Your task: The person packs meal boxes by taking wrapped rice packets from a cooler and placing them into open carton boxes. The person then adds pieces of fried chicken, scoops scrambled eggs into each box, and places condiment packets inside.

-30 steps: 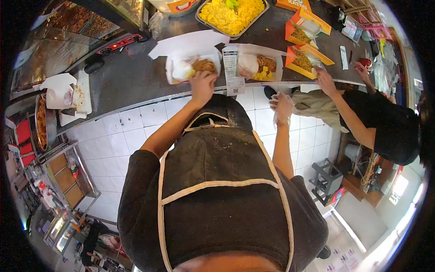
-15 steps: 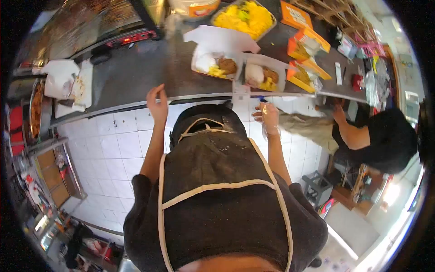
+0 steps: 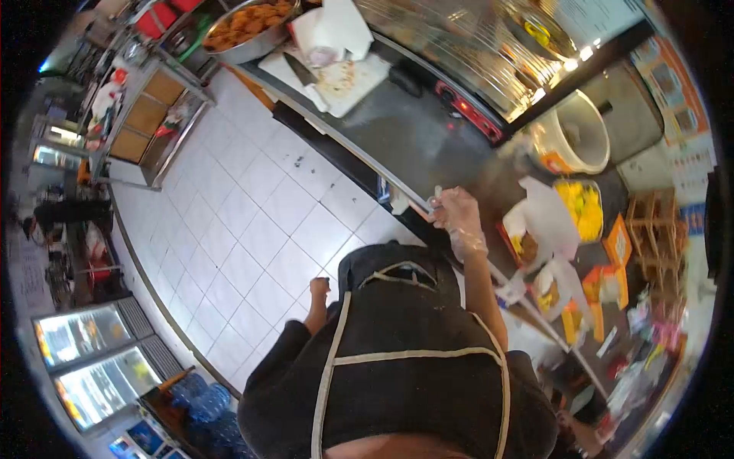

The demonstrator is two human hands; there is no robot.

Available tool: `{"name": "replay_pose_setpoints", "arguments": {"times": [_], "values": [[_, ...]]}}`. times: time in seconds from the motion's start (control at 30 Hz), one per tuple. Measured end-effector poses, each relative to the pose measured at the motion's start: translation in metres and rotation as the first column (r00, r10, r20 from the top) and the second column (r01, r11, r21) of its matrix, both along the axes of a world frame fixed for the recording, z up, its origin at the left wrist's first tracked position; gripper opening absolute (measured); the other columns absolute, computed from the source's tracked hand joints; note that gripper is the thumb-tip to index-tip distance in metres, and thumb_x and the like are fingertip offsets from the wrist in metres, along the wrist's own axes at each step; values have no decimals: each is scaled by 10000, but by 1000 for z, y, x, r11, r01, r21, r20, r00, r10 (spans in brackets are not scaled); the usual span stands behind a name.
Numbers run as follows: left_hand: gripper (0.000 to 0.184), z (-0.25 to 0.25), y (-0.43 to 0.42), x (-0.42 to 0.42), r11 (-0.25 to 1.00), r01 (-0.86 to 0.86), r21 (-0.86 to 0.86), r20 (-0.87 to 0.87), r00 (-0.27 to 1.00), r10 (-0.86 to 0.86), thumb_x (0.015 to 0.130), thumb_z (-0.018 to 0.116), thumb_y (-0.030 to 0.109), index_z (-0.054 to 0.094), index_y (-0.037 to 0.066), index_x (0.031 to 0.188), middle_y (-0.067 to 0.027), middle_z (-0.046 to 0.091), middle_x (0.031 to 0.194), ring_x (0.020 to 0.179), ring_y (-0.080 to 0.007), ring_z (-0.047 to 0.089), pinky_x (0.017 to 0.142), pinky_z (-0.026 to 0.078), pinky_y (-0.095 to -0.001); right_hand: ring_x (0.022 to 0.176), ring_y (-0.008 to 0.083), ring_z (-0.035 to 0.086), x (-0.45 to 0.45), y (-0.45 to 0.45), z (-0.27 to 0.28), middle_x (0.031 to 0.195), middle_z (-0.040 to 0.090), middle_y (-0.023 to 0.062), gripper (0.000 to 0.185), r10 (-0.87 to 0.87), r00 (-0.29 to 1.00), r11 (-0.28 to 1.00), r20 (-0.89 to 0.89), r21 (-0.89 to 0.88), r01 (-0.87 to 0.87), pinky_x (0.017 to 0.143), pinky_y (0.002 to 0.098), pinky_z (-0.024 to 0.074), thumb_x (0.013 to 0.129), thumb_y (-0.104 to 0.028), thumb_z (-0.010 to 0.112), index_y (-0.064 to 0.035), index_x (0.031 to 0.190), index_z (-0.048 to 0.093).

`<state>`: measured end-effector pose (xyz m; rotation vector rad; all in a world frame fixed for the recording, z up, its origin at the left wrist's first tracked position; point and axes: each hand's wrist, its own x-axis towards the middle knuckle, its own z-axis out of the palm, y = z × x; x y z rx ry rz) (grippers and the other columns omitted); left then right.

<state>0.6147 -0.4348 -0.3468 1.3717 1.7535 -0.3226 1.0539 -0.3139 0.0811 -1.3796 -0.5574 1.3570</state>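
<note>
My right hand [image 3: 459,222], in a clear plastic glove, is raised over the counter's front edge. Its fingers are bent together, and a small pale tip shows at them; I cannot make out whether it is an object or loose glove. My left hand [image 3: 319,291] is bare and hangs low beside my apron [image 3: 413,314], above the tiled floor. It is curled closed, with no object visible in it. On the counter [image 3: 428,145], right of my gloved hand, stands an open food box [image 3: 547,222] with a brown piece and yellow food. Another open box [image 3: 550,287] sits nearer.
A knife [image 3: 300,69] lies on a white cutting board [image 3: 352,84] beside an opened white box [image 3: 329,30]. Fried pieces fill a metal bowl [image 3: 252,53]. A heated display case [image 3: 451,38], white bucket [image 3: 573,138] and yellow food tray [image 3: 579,210] line the back. Orange boxes [image 3: 604,287] stand right.
My view and body have turned left, toward the cutting board. My right hand has come up to the counter edge and its fingers have closed. My left hand has dropped to my side and curled.
</note>
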Motion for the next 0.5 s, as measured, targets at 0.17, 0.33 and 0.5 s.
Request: {"name": "replay_pose_setpoints", "arguments": {"times": [0.17, 0.33, 0.5], "values": [[196, 101, 12, 19, 535, -740, -407, 228, 485, 844, 836, 608, 222, 614, 118, 1002, 0, 628, 834, 697, -175, 607, 567, 438, -351, 581, 123, 592, -31, 50, -30, 781, 594, 43, 243, 173, 984, 974, -32, -144, -176, 487, 231, 450, 873, -289, 611, -58, 918, 553], [290, 109, 76, 25, 373, -904, -209, 313, 299, 901, 812, 620, 256, 617, 79, 1042, -37, 643, 796, 665, -175, 617, 520, 413, -315, 594, 151, 580, -49, 108, -48, 814, 591, 76, 305, 170, 980, 955, -104, -229, -190, 520, 245, 461, 847, -279, 642, -49, 1012, 528], [323, 93, 180, 21, 610, -787, -91, 366, 543, 755, 804, 638, 263, 640, 44, 1042, -87, 671, 810, 715, -193, 636, 584, 487, -339, 675, 153, 580, -62, 207, -75, 893, 593, 74, 312, 74, 988, 933, -136, -342, -117, 606, 261, 484, 860, -279, 630, -79, 1073, 519]]}}
